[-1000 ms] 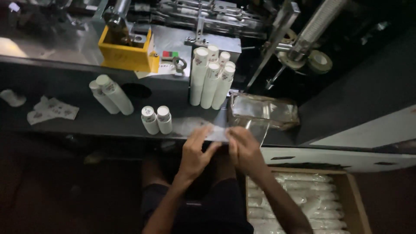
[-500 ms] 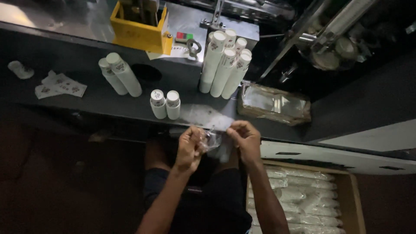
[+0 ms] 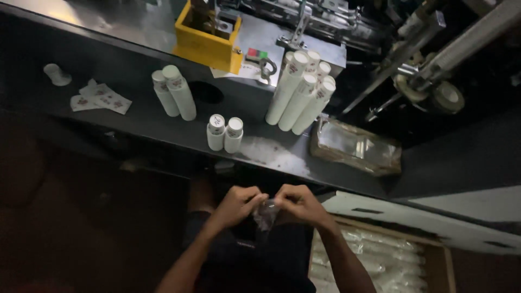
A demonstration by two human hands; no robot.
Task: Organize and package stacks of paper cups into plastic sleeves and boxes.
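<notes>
Both hands meet over my lap, below the dark counter's edge [image 3: 179, 145]. My left hand [image 3: 237, 203] and my right hand [image 3: 297, 203] pinch the mouth of a thin clear plastic bag [image 3: 265, 212] that hangs crumpled between them. On the counter above stand two short stacks of white paper cups [image 3: 224, 132], two taller leaning stacks [image 3: 173, 91] to the left, and a cluster of several long cup stacks [image 3: 302, 92] to the right. A pile of clear bags [image 3: 356, 146] lies at the counter's right end.
A yellow box [image 3: 208, 43] and grey machine parts sit behind the cups. Loose flat cup blanks [image 3: 100, 97] and a single cup [image 3: 56, 74] lie far left. A round hole [image 3: 206, 92] opens in the counter. A cardboard carton of bagged cup stacks [image 3: 374, 263] stands at lower right.
Both hands drew back from the counter edge to my lap, bringing the clear bag along. The bag, held flat before, is now bunched between the fingers. The view shifted downward.
</notes>
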